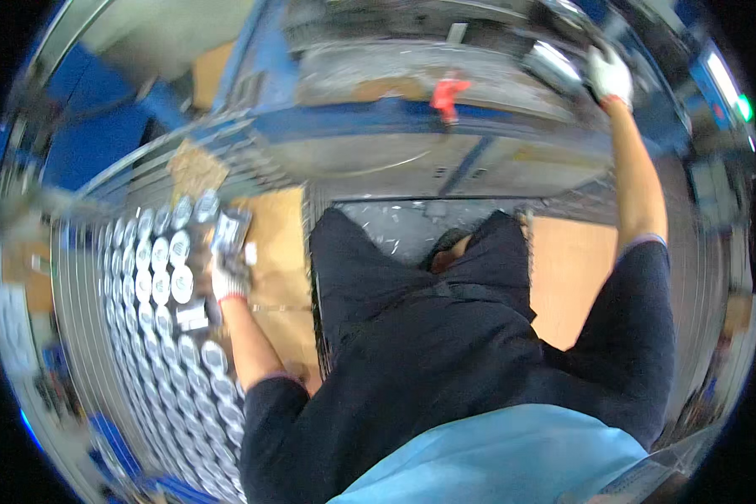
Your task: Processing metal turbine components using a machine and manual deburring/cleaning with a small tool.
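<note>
My left hand [231, 275], in a white glove with a red cuff, is closed on a shiny metal part [232, 227], whose exact kind is blurred. It is held beside rows of round, silvery metal pieces [160, 286] standing close together on my left. Among them, just below this hand, lies a block-like shiny piece [192, 316]. My right hand [611, 76], also gloved, reaches far out to the machine's right end. Beside its fingers is a shiny cylindrical metal piece [554, 67]; blur hides whether they grip anything.
A blue-edged machine bed [512, 97] spans the front, with a small red-orange object [448, 97] at its edge. Brown cardboard [275, 252] lies left of my legs, a tan board [567, 269] to the right. A lit panel [721, 80] stands far right.
</note>
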Motion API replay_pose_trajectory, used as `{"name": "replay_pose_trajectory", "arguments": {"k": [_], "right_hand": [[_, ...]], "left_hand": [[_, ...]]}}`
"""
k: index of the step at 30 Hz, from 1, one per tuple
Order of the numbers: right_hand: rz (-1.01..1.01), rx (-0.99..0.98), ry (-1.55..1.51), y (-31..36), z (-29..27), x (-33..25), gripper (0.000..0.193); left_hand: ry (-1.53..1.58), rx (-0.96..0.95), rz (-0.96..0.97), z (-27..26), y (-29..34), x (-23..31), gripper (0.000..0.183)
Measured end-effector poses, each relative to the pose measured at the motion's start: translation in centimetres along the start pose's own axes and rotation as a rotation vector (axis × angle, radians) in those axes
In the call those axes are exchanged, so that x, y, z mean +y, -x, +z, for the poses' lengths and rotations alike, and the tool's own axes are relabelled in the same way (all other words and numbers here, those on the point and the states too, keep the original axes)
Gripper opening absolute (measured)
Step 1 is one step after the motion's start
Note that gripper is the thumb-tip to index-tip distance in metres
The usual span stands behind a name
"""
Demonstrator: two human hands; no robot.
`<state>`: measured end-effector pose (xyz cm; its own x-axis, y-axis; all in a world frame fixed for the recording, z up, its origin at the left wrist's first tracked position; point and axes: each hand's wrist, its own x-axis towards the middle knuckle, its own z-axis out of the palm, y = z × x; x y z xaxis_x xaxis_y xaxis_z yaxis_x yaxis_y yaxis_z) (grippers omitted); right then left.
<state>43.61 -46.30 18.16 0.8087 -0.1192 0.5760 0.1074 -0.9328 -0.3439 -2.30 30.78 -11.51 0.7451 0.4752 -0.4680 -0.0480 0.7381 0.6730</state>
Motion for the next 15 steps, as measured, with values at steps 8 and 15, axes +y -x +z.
{"name": "replay_pose_trajectory", "arguments": {"k": [8, 15], "right_hand": [[-0.095, 0.053, -0.002, 2.9, -4.9, -1.2, 0.04], [0.068, 0.174, -0.42, 5.0, -8.1, -3.6, 0.043]], "left_hand": [[-0.245, 0.165, 0.14, 2.0, -4.6, -3.2, 0.028], [-1.008, 0.298, 0.404, 8.0, -3.0, -4.6, 0.053]]}}
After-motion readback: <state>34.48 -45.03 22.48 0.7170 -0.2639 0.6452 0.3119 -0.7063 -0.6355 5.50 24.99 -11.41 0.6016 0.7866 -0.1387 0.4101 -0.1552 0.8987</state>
